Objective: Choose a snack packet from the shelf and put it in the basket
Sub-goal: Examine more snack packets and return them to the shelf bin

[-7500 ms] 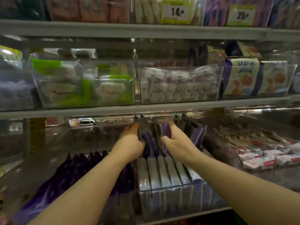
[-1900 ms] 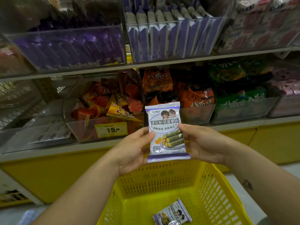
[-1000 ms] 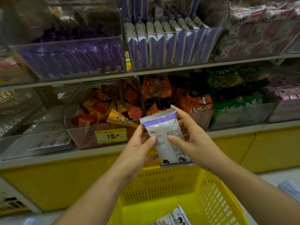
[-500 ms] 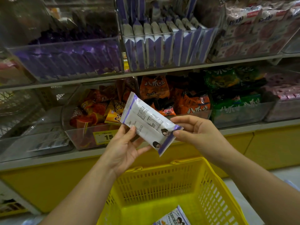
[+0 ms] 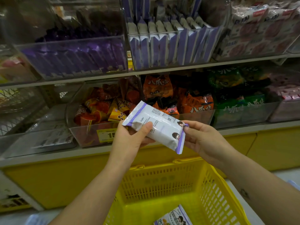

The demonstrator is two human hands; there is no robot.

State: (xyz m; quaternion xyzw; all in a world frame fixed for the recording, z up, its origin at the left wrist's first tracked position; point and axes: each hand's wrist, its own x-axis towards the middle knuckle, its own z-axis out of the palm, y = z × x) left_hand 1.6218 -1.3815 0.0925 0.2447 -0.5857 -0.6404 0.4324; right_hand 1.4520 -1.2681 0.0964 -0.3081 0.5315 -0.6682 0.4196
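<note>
In the head view, you are holding a white-and-purple snack packet point(image 5: 159, 125) tilted above the yellow basket point(image 5: 162, 181), in front of the shelf point(image 5: 162, 72). Your left hand point(image 5: 129, 140) is gripping its upper end, thumb on top, and your right hand point(image 5: 201, 140) is pinching its lower seam. A second packet point(image 5: 174, 216) is lying on the basket's floor.

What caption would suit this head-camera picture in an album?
Left hand and right hand hold a snack packet above a yellow basket with a second packet inside.
</note>
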